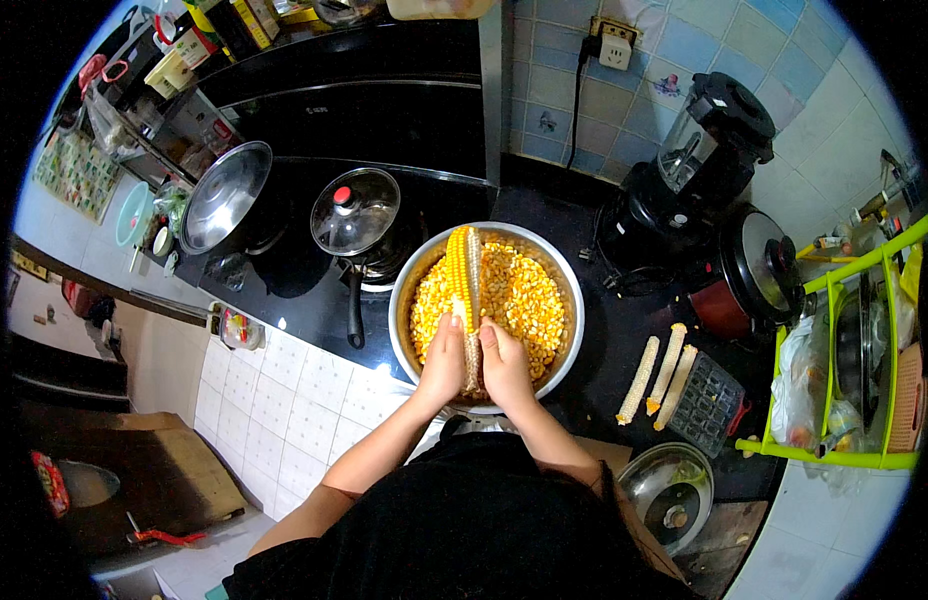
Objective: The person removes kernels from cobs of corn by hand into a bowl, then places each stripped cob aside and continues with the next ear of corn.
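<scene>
Over a round metal basin [576, 315] of loose yellow corn kernels [535, 300], both hands grip a partly shelled corn cob [461, 274]. My left hand [443, 364] closes on the lower left of the cob, thumb pointing up along it. My right hand [505, 366] is on its lower right side, thumb bent near the bared part. Rows of yellow kernels remain on the cob's left side, while a pale stripped strip runs down its right. Fingers beneath the cob are hidden.
Stripped cobs [666, 371] lie right of the basin beside a dark compartmented tray [704, 405]. A lidded saucepan [355, 214] stands left on the stove, its handle [355, 307] pointing toward me. A blender [704, 157], a lidded cooker [749, 270] and a green rack [831, 450] stand right.
</scene>
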The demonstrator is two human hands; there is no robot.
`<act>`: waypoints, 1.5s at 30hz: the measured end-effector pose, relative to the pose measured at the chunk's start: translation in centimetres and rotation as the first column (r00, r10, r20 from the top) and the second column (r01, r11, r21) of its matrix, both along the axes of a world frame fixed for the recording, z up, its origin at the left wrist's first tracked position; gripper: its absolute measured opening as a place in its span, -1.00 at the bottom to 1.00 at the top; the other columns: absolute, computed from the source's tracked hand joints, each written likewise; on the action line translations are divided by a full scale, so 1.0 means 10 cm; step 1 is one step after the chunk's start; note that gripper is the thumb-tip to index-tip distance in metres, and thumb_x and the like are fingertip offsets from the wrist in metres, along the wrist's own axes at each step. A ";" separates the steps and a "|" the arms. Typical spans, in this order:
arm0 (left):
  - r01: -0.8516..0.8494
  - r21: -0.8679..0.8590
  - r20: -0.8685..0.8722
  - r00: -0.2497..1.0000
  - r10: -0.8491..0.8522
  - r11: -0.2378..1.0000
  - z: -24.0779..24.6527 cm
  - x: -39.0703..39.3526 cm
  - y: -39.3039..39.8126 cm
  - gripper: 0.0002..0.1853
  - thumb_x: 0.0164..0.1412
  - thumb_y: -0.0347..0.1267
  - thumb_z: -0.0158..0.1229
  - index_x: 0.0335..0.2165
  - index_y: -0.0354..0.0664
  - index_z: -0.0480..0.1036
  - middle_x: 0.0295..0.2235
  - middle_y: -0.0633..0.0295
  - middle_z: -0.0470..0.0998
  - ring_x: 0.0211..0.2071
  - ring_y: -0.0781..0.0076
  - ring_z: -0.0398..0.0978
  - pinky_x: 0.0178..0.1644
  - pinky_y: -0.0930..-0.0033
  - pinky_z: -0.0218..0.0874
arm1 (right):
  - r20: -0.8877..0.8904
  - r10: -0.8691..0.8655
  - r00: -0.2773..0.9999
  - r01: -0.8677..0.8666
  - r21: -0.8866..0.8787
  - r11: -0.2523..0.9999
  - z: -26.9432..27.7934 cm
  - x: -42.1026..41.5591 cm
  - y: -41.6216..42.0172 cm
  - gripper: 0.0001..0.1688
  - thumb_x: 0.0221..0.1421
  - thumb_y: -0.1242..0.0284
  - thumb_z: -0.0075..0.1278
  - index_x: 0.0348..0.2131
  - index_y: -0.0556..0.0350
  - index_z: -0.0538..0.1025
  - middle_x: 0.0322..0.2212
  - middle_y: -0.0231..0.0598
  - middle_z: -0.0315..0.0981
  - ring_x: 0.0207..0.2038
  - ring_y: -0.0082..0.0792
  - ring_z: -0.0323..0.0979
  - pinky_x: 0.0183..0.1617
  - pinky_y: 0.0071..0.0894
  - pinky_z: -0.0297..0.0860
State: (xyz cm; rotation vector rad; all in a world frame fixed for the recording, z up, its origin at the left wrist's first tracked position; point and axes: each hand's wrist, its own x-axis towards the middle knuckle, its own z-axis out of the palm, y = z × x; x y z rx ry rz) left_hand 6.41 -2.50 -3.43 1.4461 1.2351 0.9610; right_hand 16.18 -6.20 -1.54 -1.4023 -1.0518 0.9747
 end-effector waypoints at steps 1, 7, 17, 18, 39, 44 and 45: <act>0.000 -0.003 -0.007 1.000 0.000 1.000 -0.01 0.00 -0.01 -0.67 0.26 -0.24 -0.39 -0.35 -0.28 0.20 -0.50 -0.02 0.34 -0.48 0.19 0.31 -0.36 0.25 0.14 | -0.050 -0.002 0.999 0.002 -0.001 1.000 0.01 0.02 0.02 -0.52 0.16 0.17 -0.30 -0.30 0.30 0.38 -0.47 0.04 0.42 -0.32 -0.07 0.41 -0.26 -0.28 0.28; 0.017 -0.011 -0.010 1.000 -0.017 1.000 0.15 0.07 -0.09 -0.68 0.27 -0.24 -0.40 -0.35 -0.27 0.18 -0.49 -0.02 0.34 -0.48 0.17 0.32 -0.35 0.24 0.15 | 0.042 -0.018 0.999 0.020 -0.044 0.999 0.03 -0.07 0.09 -0.52 0.14 0.15 -0.27 -0.38 0.27 0.37 -0.53 0.01 0.41 -0.43 -0.09 0.41 -0.34 -0.26 0.27; 0.060 0.000 -0.067 0.996 -0.059 0.998 0.16 0.07 -0.12 -0.71 0.26 -0.25 -0.39 -0.32 -0.26 0.17 -0.48 -0.09 0.37 -0.44 0.04 0.37 -0.34 0.19 0.17 | 0.126 -0.135 0.983 0.136 0.005 0.991 -0.06 -0.05 0.12 -0.50 0.12 0.15 -0.26 -0.39 0.31 0.39 -0.56 0.08 0.40 -0.46 0.00 0.39 -0.38 -0.18 0.26; 0.056 0.013 -0.088 0.995 -0.055 0.998 0.18 0.07 -0.12 -0.71 0.26 -0.25 -0.39 -0.31 -0.26 0.17 -0.48 -0.10 0.37 -0.43 0.01 0.37 -0.34 0.18 0.17 | 0.141 -0.011 0.990 0.024 -0.090 0.996 0.10 0.01 0.13 -0.51 0.11 0.14 -0.23 -0.37 0.30 0.38 -0.53 0.11 0.40 -0.43 0.06 0.38 -0.38 -0.14 0.25; 0.171 0.004 -0.129 0.977 -0.169 0.985 0.23 -0.01 -0.23 -0.64 0.25 -0.29 -0.37 -0.06 -0.29 0.08 -0.33 -0.15 0.39 -0.29 -0.01 0.39 -0.22 0.20 0.18 | -0.103 0.080 0.991 -0.077 0.028 0.997 -0.06 0.17 0.13 -0.56 0.11 0.18 -0.19 -0.28 0.26 0.34 -0.48 0.00 0.44 -0.41 -0.02 0.42 -0.35 -0.21 0.30; 0.177 -0.055 -0.171 0.968 -0.184 0.983 0.35 0.07 -0.35 -0.58 0.25 -0.31 -0.37 0.01 -0.33 0.00 -0.26 -0.19 0.37 -0.22 0.01 0.38 -0.14 0.25 0.16 | -0.065 -0.009 0.998 0.009 -0.004 1.000 -0.08 0.10 0.15 -0.57 0.15 0.20 -0.26 -0.30 0.27 0.33 -0.45 -0.02 0.45 -0.36 -0.21 0.44 -0.30 -0.34 0.32; 0.176 -0.011 -0.178 0.968 -0.175 0.984 0.33 0.06 -0.36 -0.58 0.24 -0.31 -0.37 0.01 -0.33 -0.01 -0.26 -0.20 0.36 -0.22 -0.01 0.37 -0.14 0.25 0.16 | -0.181 0.046 0.982 -0.054 -0.038 0.998 0.04 0.13 0.14 -0.57 0.15 0.20 -0.27 -0.30 0.27 0.33 -0.43 -0.01 0.44 -0.34 -0.24 0.44 -0.28 -0.37 0.32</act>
